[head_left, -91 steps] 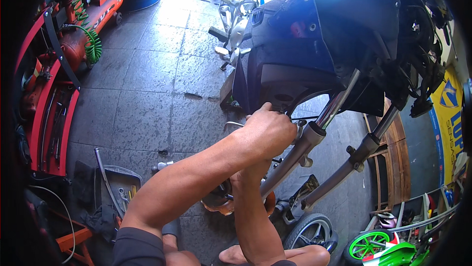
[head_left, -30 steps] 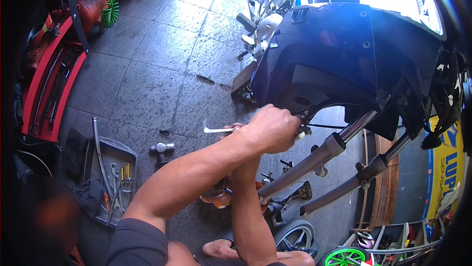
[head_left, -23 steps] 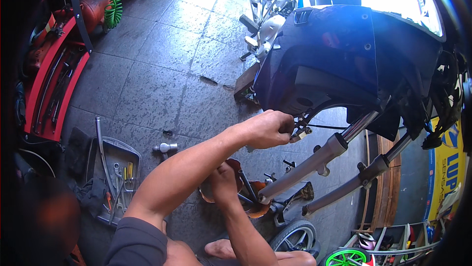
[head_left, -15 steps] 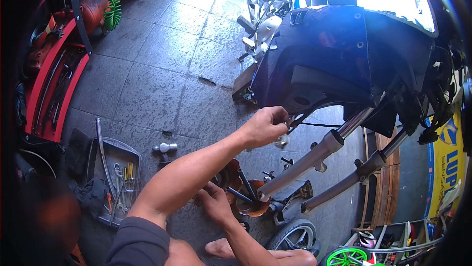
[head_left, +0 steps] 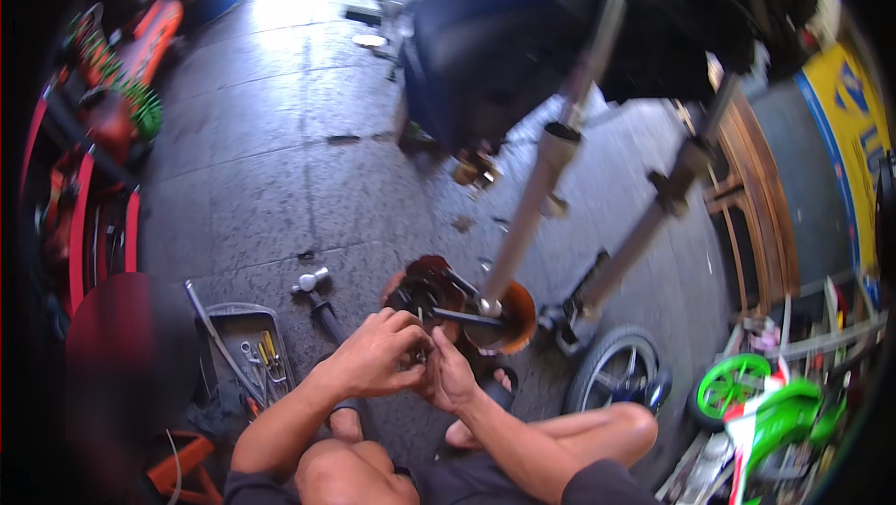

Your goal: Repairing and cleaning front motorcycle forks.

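Observation:
My left hand (head_left: 378, 356) and my right hand (head_left: 451, 376) meet low in front of me, fingers closed around something small I cannot make out. Just beyond them sit orange-rimmed containers (head_left: 518, 318) with dark tubes (head_left: 457, 316) lying across. A motorcycle fork leg (head_left: 528, 211) slants down to end over them, and a second leg (head_left: 639, 230) stands to its right. Both hang below the dark blue fairing (head_left: 467, 48). Left of my hands a hammer (head_left: 313, 281) lies on the floor. The picture is blurred.
A tray (head_left: 224, 356) of wrenches and screwdrivers is at lower left, a red rack (head_left: 84, 225) and compressor (head_left: 149, 38) at far left. A loose wheel (head_left: 588, 365), green bodywork (head_left: 779, 412), a wooden panel (head_left: 756, 188) and a yellow banner (head_left: 845, 150) are on the right.
My left hand has dropped from below the fairing to join my right hand over the floor by the containers. The view has shifted, so fairing and forks appear higher.

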Motion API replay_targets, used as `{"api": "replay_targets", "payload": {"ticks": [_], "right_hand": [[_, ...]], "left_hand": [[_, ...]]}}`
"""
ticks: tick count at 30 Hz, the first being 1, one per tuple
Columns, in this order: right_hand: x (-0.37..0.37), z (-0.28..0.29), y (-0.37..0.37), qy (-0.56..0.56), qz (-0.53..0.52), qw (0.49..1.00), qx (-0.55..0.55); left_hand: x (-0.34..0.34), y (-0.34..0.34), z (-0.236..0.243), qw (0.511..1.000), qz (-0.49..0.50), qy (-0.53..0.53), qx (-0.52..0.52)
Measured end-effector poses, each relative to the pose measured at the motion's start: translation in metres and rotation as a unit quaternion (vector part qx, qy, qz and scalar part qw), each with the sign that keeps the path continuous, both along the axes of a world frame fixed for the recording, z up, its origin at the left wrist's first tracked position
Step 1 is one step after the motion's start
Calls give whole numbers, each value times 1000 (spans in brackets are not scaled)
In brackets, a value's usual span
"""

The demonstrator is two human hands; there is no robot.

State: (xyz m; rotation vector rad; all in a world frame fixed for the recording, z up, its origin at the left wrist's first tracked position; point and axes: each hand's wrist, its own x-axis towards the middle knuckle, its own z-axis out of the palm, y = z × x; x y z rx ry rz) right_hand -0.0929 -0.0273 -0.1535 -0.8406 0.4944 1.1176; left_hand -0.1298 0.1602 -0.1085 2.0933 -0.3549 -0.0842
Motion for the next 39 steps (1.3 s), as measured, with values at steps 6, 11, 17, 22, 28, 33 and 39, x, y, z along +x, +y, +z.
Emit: {"api": "replay_targets", "payload": {"ticks": [6,11,17,22,28,33,39], "right_hand": [[-7,7,-87,-76,-35,981,-177],[55,-21,-200,-143,-224,883,-386],[177,-78,-292,-151,-325,762,-539],[172,-80,-288,-149,-418,741,-504],[-11,-84,-132,-303,-188,834,-421],[-87,-103,-2,-514,103,785,-331],[-127,-128,115,-614,321,684,-227]], "left_hand": [[6,-8,42,991,71,-24,-114],[-23,-40,166,864,204,-15,-459],[0,-78,239,829,6,-192,-525],[7,-87,247,939,-28,-182,-290],[13,-56,230,895,146,-253,-338],[-29,-22,231,818,322,-238,-414],[-40,-20,233,822,384,-267,-326]]}}
